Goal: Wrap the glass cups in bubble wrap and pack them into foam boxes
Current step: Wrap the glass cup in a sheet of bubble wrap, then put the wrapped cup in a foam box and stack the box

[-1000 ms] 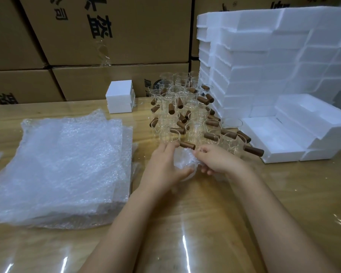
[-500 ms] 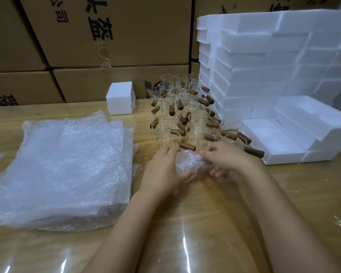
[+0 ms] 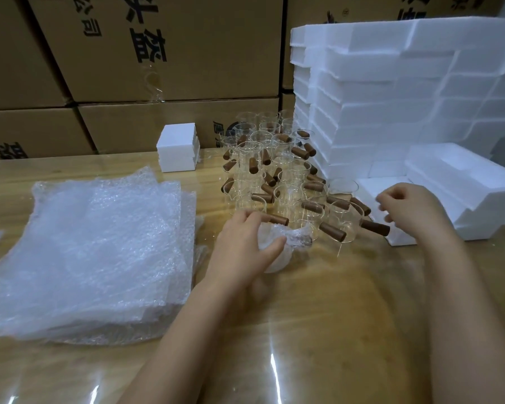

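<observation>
Right hand has let go, loosely curled, empty; left hand alone grips the one wrapped cup.

The glass cups are seen as clear and glossy, with matt brown wood-like handles. Just in front of them, the wrapped cup is covered in crinkled clear plastic. Left of them, the bubble wrap stack is seen as bumpy and translucent. Right of them, the foam boxes are matt, white and grainy. Beneath them, the table is finished wood-grained and highly glossy.
</observation>
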The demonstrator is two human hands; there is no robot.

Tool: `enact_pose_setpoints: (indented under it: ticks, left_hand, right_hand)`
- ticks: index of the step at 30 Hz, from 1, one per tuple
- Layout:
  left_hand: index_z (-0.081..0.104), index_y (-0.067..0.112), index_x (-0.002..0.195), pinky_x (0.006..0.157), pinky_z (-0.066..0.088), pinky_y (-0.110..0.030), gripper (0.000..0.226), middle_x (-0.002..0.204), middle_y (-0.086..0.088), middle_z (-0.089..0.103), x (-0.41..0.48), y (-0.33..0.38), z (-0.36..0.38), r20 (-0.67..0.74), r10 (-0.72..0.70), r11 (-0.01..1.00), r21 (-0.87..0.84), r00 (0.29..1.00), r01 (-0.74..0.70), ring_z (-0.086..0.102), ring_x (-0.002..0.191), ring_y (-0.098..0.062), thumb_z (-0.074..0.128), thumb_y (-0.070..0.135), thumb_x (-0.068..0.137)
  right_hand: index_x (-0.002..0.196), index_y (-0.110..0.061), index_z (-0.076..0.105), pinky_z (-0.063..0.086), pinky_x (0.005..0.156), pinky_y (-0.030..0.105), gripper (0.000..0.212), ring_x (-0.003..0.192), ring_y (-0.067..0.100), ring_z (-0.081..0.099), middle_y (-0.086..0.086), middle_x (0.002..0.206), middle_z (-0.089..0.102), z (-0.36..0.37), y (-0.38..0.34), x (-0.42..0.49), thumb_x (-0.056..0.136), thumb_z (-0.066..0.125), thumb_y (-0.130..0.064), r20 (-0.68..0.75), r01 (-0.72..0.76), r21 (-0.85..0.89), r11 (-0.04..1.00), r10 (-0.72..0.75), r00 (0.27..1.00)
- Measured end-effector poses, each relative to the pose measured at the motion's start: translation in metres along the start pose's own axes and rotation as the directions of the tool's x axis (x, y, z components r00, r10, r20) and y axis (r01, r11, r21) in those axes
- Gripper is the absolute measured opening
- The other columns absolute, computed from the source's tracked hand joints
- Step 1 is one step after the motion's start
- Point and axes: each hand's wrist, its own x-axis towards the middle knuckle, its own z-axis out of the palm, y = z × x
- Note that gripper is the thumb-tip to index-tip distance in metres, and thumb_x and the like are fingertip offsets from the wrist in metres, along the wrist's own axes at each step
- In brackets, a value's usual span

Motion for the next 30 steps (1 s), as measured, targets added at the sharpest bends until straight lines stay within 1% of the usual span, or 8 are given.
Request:
enact_pose_setpoints:
  ticks: [3, 6, 9, 12, 18, 22, 26, 30]
  left_hand:
    - [0.058, 0.023, 0.121, 0.097, 0.042, -0.033, 0.045, 0.126, 0.008, 0.048, 0.001, 0.0, -0.006, 0.014, 0.037, 0.997, 0.068, 0.999, -0.038, 0.046, 0.117, -0.013, 0.06, 0.048, 0.085]
    - [0.049, 0.022, 0.133, 0.1, 0.042, -0.035, 0.065, 0.135, 0.007, 0.043, 0.001, -0.003, -0.008, 0.122, 0.034, 0.984, 0.171, 0.992, -0.055, 0.043, 0.123, -0.015, 0.058, 0.059, 0.08]
    - [0.035, 0.024, 0.143, 0.099, 0.043, -0.037, 0.082, 0.144, 0.008, 0.037, -0.001, -0.006, -0.004, 0.212, -0.035, 0.979, 0.201, 0.977, -0.008, 0.039, 0.129, -0.015, 0.057, 0.065, 0.076]
    - [0.028, 0.026, 0.146, 0.094, 0.044, -0.037, 0.084, 0.148, 0.008, 0.036, -0.002, -0.007, 0.002, 0.169, -0.06, 0.98, 0.197, 0.984, 0.026, 0.042, 0.129, -0.015, 0.059, 0.063, 0.077]
    - [0.032, 0.029, 0.144, 0.087, 0.043, -0.03, 0.085, 0.139, 0.006, 0.049, -0.001, -0.005, -0.001, 0.109, -0.106, 0.993, 0.054, 0.988, 0.1, 0.051, 0.119, -0.014, 0.07, 0.053, 0.072]
    - [0.042, 0.031, 0.137, 0.078, 0.046, -0.027, 0.081, 0.116, 0.016, 0.052, 0.004, 0.004, -0.025, 0.089, -0.138, 0.972, -0.181, 0.986, 0.152, 0.052, 0.09, 0.003, 0.078, 0.046, 0.067]
    - [0.047, 0.041, 0.126, 0.067, 0.05, -0.02, 0.071, 0.115, 0.017, 0.054, 0.002, 0.014, -0.055, 0.073, -0.162, 0.899, -0.4, 0.984, 0.178, 0.058, 0.091, 0.0, 0.082, 0.042, 0.064]
    - [0.054, 0.052, 0.111, 0.063, 0.049, -0.017, 0.063, 0.111, 0.02, 0.057, -0.002, 0.024, -0.083, 0.075, -0.193, 0.825, -0.528, 0.978, 0.204, 0.063, 0.089, 0.002, 0.083, 0.054, 0.055]
  right_hand:
    - [0.11, -0.018, 0.061, 0.045, 0.082, 0.037, 0.024, 0.1, 0.028, 0.059, 0.003, 0.113, 0.064, -0.001, 0.023, 0.009, 0.091, 0.048, -0.019, -0.041, -0.053, -0.226, 0.973, 0.045, 0.998]
    - [0.126, -0.019, 0.054, 0.043, 0.086, 0.035, 0.037, 0.105, 0.024, 0.054, -0.001, 0.115, 0.063, 0.009, 0.036, 0.012, 0.089, 0.049, -0.015, 0.03, -0.147, -0.281, 0.949, 0.161, 0.986]
    - [0.116, -0.015, 0.059, 0.039, 0.072, 0.032, 0.03, 0.093, 0.026, 0.05, 0.005, 0.111, 0.063, 0.017, 0.042, 0.013, 0.089, 0.047, -0.013, -0.019, -0.18, -0.351, 0.919, 0.185, 0.983]
    - [0.106, -0.012, 0.064, 0.038, 0.064, 0.031, 0.025, 0.083, 0.027, 0.049, 0.006, 0.095, 0.06, 0.014, 0.039, 0.012, 0.087, 0.05, -0.013, -0.071, -0.182, -0.407, 0.895, 0.168, 0.983]
    - [0.12, -0.017, 0.062, 0.045, 0.087, 0.04, 0.034, 0.107, 0.035, 0.054, 0.011, 0.117, 0.063, -0.015, 0.009, -0.004, 0.088, 0.05, -0.02, -0.143, -0.132, -0.26, 0.956, 0.097, 0.985]
    - [0.114, -0.023, 0.064, 0.045, 0.086, 0.041, 0.033, 0.099, 0.029, 0.061, 0.001, 0.109, 0.067, -0.048, -0.014, -0.023, 0.086, 0.047, -0.019, -0.18, 0.001, -0.223, 0.975, -0.042, 0.983]
    - [0.101, -0.035, 0.063, 0.051, 0.073, 0.036, 0.024, 0.06, 0.01, 0.067, -0.024, 0.084, 0.063, -0.07, -0.035, -0.043, 0.091, 0.052, -0.016, -0.034, 0.212, 0.008, 0.977, -0.212, 0.977]
    - [0.093, -0.034, 0.062, 0.045, 0.051, 0.019, 0.026, 0.053, 0.008, 0.066, -0.018, 0.091, 0.062, -0.067, -0.05, -0.056, 0.093, 0.054, -0.009, 0.306, 0.244, 0.042, 0.969, -0.245, 0.92]
